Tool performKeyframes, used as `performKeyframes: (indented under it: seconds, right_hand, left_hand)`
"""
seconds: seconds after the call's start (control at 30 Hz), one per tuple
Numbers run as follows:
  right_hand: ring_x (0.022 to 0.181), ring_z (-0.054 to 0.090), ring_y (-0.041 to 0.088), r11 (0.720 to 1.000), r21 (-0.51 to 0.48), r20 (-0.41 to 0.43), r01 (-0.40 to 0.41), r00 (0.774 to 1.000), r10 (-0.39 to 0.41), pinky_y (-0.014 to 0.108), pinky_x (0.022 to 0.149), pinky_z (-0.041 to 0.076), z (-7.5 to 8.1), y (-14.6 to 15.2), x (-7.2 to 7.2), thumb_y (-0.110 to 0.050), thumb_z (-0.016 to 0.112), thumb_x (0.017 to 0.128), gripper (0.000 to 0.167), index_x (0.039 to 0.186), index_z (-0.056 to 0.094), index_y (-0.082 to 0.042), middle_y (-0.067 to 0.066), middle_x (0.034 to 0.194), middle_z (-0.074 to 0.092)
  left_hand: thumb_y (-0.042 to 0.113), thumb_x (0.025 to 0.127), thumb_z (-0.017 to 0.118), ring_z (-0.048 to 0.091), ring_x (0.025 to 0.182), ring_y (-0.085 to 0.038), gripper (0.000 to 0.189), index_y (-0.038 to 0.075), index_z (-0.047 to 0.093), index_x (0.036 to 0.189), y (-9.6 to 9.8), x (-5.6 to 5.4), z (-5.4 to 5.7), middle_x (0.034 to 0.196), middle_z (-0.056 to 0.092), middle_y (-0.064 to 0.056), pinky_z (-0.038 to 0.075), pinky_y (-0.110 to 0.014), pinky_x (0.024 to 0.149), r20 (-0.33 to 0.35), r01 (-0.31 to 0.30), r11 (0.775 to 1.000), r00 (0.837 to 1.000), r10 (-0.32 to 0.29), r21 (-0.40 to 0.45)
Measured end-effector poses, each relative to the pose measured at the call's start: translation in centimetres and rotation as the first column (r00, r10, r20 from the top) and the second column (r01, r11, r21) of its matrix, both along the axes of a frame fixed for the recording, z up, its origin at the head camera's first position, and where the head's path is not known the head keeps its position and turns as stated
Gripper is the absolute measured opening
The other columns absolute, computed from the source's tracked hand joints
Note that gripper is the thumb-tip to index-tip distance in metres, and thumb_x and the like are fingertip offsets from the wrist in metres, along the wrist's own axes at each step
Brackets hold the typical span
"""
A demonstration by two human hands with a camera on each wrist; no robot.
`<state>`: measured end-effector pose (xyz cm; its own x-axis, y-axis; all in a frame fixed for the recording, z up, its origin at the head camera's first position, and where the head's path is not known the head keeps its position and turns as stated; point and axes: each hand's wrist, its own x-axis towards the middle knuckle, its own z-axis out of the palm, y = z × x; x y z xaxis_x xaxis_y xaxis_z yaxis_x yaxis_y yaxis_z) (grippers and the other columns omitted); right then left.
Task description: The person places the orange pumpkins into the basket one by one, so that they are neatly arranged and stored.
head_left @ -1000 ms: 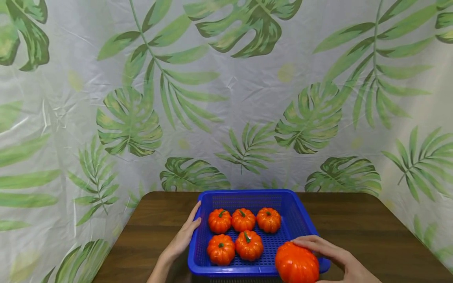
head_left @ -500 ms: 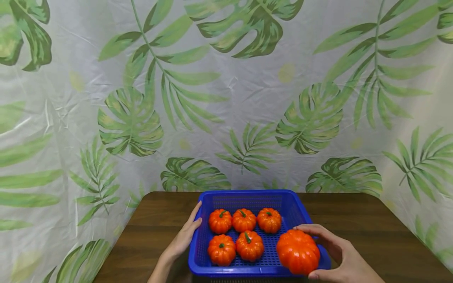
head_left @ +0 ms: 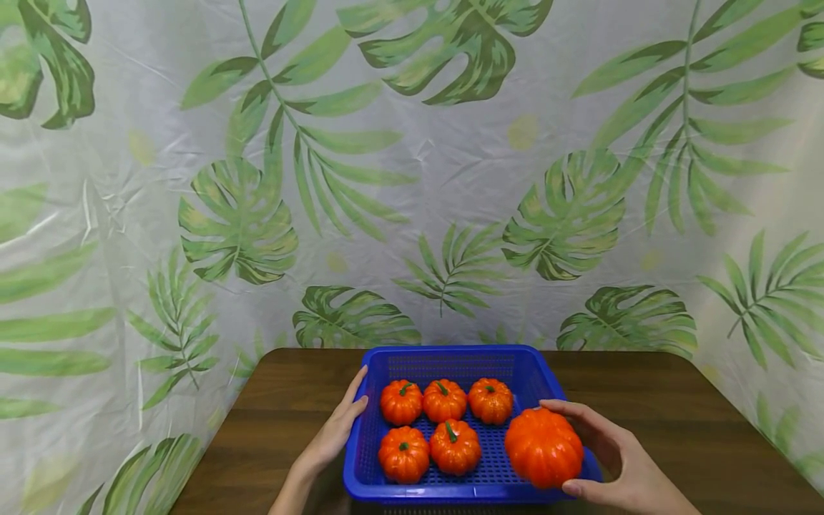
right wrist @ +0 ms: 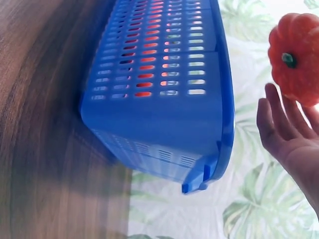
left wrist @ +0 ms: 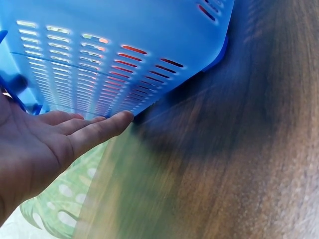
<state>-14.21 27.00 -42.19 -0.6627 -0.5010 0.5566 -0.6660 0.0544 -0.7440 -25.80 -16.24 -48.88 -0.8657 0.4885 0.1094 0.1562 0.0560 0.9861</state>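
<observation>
A blue plastic basket (head_left: 444, 492) holds several small orange pumpkins with green stems: three in the far row, such as the middle one (head_left: 444, 400), and two in the near row (head_left: 455, 448). My right hand (head_left: 618, 458) grips another pumpkin (head_left: 544, 448) between thumb and fingers, above the basket's near right corner. Its stem is out of sight in the head view; in the right wrist view the pumpkin (right wrist: 299, 59) shows its stem, clear of the basket's rim. My left hand (head_left: 331, 433) rests against the basket's left side, fingers (left wrist: 102, 130) extended along the slotted wall.
The basket stands on a dark wooden table (head_left: 650, 408) with rounded far corners. Behind the table hangs a pale curtain (head_left: 450, 179) printed with green leaves. Tabletop shows on both sides of the basket.
My right hand has raised the pumpkin from the basket's near edge, moving it slightly away from me over the near right corner. The left hand and the other pumpkins stay in place.
</observation>
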Motion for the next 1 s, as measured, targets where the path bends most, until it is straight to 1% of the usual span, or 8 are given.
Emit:
performKeyframes:
  seconds: [0.2,0.37,0.47,0.63,0.7,0.8,0.87,1.0]
  right_hand:
    - [0.131,0.061,0.012,0.998,-0.060,0.059,-0.012,0.998,0.016,0.024,0.102,0.053,0.1,-0.2,-0.4,0.028,0.065,0.079,0.077,0.148,0.036,0.014,0.005,0.150,0.056]
    - [0.139,0.055,0.013,0.992,-0.118,0.036,-0.038,0.998,0.042,0.021,0.107,0.048,-0.2,-0.1,-1.1,0.029,0.058,0.080,0.075,0.150,0.033,0.016,0.010,0.154,0.052]
    - [0.140,0.054,0.015,0.984,-0.152,0.043,-0.088,0.994,0.096,0.023,0.107,0.050,-0.5,0.2,-1.7,0.027,0.049,0.086,0.070,0.152,0.029,0.016,0.011,0.157,0.049]
    - [0.131,0.061,0.019,0.960,-0.228,0.146,-0.163,0.969,0.199,0.032,0.100,0.056,-0.6,0.4,-2.2,0.020,0.037,0.093,0.063,0.154,0.028,0.007,0.010,0.153,0.052]
    - [0.130,0.062,0.021,0.950,-0.252,0.149,-0.185,0.962,0.227,0.034,0.100,0.057,-0.6,0.3,-2.4,0.019,0.036,0.094,0.062,0.154,0.028,0.007,0.011,0.152,0.052]
    - [0.133,0.059,0.021,0.942,-0.269,0.123,-0.200,0.963,0.240,0.034,0.102,0.056,-0.7,0.0,-2.5,0.021,0.039,0.093,0.063,0.154,0.027,0.009,0.012,0.155,0.049]
    - [0.136,0.057,0.020,0.942,-0.268,0.105,-0.201,0.966,0.236,0.033,0.103,0.055,-0.7,-0.1,-2.5,0.022,0.040,0.093,0.065,0.155,0.026,0.010,0.012,0.157,0.046]
    - [0.137,0.056,0.019,0.950,-0.259,0.121,-0.173,0.970,0.209,0.031,0.104,0.054,-0.7,-0.3,-2.4,0.021,0.042,0.093,0.065,0.156,0.026,0.010,0.010,0.158,0.046]
  left_hand:
    - [0.031,0.115,0.027,0.031,0.150,-0.051,0.061,0.022,-0.003,0.168,0.0,0.0,0.0,0.174,0.000,-0.020,0.044,-0.056,0.113,0.002,-0.004,1.000,1.000,0.004,-0.003]
    - [0.031,0.115,0.028,0.026,0.152,-0.049,0.062,0.021,-0.002,0.168,0.0,0.0,0.0,0.174,-0.001,-0.019,0.039,-0.059,0.116,-0.004,-0.009,1.000,1.000,0.008,-0.010]
    - [0.031,0.115,0.027,0.026,0.152,-0.049,0.061,0.021,-0.002,0.168,0.0,0.0,0.0,0.174,-0.001,-0.020,0.039,-0.059,0.116,-0.004,-0.007,1.000,1.000,0.007,-0.008]
    - [0.031,0.115,0.027,0.026,0.152,-0.050,0.062,0.022,-0.004,0.168,-0.1,0.0,0.0,0.174,-0.003,-0.020,0.040,-0.058,0.116,0.005,0.009,1.000,1.000,-0.009,0.007]
    - [0.032,0.115,0.028,0.025,0.153,-0.049,0.062,0.023,-0.004,0.168,-0.1,0.0,0.0,0.174,-0.003,-0.019,0.039,-0.058,0.116,0.009,0.015,1.000,1.000,-0.015,0.012]
    - [0.033,0.115,0.029,0.024,0.154,-0.048,0.063,0.024,-0.004,0.168,0.0,0.0,0.0,0.175,-0.003,-0.018,0.038,-0.058,0.117,0.012,0.017,1.000,1.000,-0.017,0.014]
    - [0.032,0.115,0.029,0.023,0.154,-0.047,0.062,0.024,-0.004,0.168,0.0,0.0,-0.1,0.175,-0.003,-0.018,0.036,-0.058,0.118,0.008,0.014,1.000,1.000,-0.014,0.012]
    - [0.030,0.115,0.028,0.022,0.155,-0.046,0.062,0.023,-0.003,0.168,0.1,0.0,-0.1,0.175,-0.002,-0.018,0.034,-0.059,0.120,0.000,0.003,1.000,1.000,-0.003,0.008]
